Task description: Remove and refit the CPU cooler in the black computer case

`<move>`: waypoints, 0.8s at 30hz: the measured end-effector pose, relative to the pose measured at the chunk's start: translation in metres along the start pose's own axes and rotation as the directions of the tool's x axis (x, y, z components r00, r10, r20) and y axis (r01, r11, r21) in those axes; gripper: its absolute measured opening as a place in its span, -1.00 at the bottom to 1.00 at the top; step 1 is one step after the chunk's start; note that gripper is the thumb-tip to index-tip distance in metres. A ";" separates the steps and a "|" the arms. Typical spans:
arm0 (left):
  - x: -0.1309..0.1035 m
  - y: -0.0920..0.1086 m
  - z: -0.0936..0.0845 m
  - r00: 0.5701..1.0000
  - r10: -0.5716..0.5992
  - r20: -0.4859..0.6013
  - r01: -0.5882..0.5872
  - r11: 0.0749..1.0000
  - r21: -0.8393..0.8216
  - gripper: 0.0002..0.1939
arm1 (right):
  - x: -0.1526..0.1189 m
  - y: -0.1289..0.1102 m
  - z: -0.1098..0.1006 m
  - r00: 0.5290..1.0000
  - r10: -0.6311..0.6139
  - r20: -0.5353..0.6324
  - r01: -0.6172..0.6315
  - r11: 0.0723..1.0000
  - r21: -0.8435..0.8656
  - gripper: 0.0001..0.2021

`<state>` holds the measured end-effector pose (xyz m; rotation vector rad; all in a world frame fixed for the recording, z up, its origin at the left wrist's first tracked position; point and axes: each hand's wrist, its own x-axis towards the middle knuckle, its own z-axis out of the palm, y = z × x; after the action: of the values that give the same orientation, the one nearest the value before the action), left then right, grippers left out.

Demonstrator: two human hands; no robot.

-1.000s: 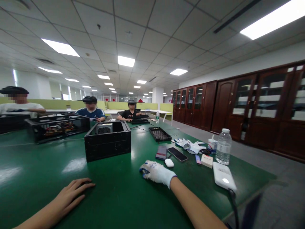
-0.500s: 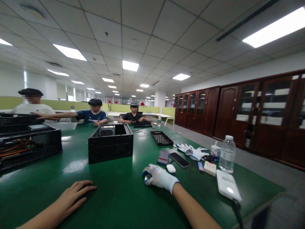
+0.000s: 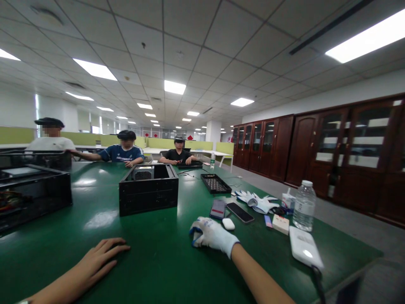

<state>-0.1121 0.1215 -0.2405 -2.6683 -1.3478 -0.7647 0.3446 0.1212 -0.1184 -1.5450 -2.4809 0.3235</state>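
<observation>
My bare left hand (image 3: 103,257) lies palm down on the green table (image 3: 152,270), fingers stretched out and slightly apart, with nothing in it. To its right, my right hand (image 3: 210,234) wears a white work glove with blue edging and rests on the table. Its fingers are curled in; whatever they may hold is hidden. A small white rounded case (image 3: 228,223) sits just beyond this hand. Past both hands stands an open black computer case (image 3: 148,196) with a power supply (image 3: 143,172) inside.
At left are more black computer cases (image 3: 38,194). On the right lie two phones (image 3: 240,212), white gloves (image 3: 257,202), a small box (image 3: 280,223), a water bottle (image 3: 304,207) and a white corded device (image 3: 305,247). A black tray (image 3: 216,183) lies farther back. Three people sit across.
The computer cases at left have shifted, the lower one leftward. The arm of the person in blue reaches less far left. My hands hold their pose; the view has shifted slightly.
</observation>
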 end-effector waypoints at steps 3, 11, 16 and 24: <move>-0.001 -0.001 0.002 1.000 -0.010 -0.003 0.010 1.000 -0.002 -0.60 | 0.000 -0.001 0.000 1.000 -0.001 0.009 0.001 1.000 0.022 -0.49; -0.002 -0.006 0.004 1.000 0.018 -0.024 -0.018 1.000 0.014 -0.61 | -0.005 -0.001 0.001 1.000 0.012 0.008 -0.012 1.000 -0.026 -0.52; 0.000 -0.006 0.002 0.999 0.040 -0.023 -0.039 0.999 0.038 -0.61 | -0.008 -0.002 -0.001 1.000 0.000 0.020 0.001 1.000 -0.026 -0.53; 0.002 -0.001 -0.005 0.999 0.045 -0.015 -0.044 0.998 0.036 -0.61 | -0.006 0.003 0.004 0.999 -0.030 0.012 0.031 0.999 -0.036 -0.56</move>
<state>-0.1139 0.1219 -0.2358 -2.6490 -1.2815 -0.7484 0.3484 0.1171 -0.1235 -1.5213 -2.5297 0.2850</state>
